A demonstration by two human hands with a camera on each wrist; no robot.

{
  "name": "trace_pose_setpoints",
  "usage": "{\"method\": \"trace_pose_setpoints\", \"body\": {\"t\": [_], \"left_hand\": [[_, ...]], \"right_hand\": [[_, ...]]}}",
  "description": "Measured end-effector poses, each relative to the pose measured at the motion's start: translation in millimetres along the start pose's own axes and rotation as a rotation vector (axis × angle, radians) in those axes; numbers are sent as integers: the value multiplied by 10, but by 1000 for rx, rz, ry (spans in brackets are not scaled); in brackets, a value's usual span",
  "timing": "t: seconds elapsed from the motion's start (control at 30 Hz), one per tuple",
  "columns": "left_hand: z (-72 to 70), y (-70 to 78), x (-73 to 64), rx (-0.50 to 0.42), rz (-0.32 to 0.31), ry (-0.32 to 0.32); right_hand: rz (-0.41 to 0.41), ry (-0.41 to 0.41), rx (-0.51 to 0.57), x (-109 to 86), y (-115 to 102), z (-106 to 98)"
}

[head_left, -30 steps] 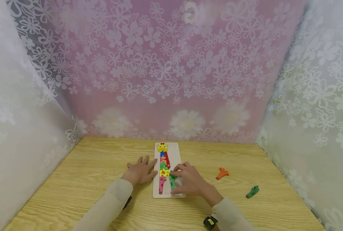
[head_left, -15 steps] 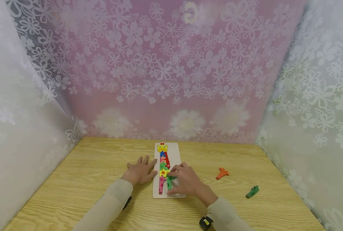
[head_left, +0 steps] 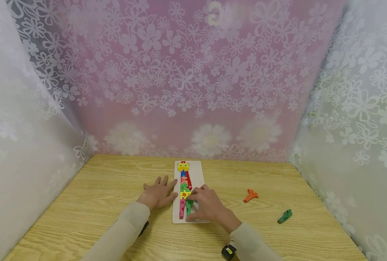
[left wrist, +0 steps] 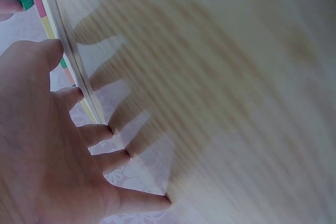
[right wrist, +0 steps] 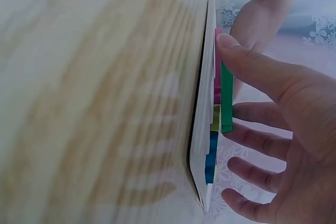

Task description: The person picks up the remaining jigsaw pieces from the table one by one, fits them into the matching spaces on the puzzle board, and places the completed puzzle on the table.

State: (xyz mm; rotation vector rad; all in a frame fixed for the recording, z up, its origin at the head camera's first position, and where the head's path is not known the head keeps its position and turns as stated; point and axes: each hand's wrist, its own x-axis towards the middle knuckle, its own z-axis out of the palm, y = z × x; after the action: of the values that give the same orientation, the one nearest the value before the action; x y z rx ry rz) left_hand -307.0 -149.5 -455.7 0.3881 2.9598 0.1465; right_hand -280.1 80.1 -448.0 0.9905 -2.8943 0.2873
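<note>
A pale puzzle board [head_left: 197,175] lies on the table with a giraffe of coloured pieces: a yellow head [head_left: 183,167], a red strip [head_left: 188,180], a yellow block [head_left: 183,195] and a pink leg piece [head_left: 182,210]. My right hand [head_left: 209,206] pinches a green puzzle piece [right wrist: 227,95] between thumb and fingers. That piece stands just right of the pink leg, seen raised above the board's face in the right wrist view. Spread out on the table, my left hand [head_left: 157,194] has its thumb [left wrist: 51,53] against the board's left edge.
An orange puzzle piece [head_left: 251,195] and a dark green puzzle piece [head_left: 284,216] lie loose on the wooden table [head_left: 115,181], right of the board. Flower-patterned curtains [head_left: 187,90] stand behind the table and along both sides.
My right hand has shifted left with the green piece, bringing it from the board's right part close beside the pink leg. The left hand has stayed in place.
</note>
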Motion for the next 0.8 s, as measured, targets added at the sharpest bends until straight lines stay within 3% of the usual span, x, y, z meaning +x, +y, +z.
{"method": "trace_pose_setpoints", "body": {"t": [0.8], "left_hand": [[3,7,10,12,-4,11]], "right_hand": [[15,-20,6,58,-29,-27]]}}
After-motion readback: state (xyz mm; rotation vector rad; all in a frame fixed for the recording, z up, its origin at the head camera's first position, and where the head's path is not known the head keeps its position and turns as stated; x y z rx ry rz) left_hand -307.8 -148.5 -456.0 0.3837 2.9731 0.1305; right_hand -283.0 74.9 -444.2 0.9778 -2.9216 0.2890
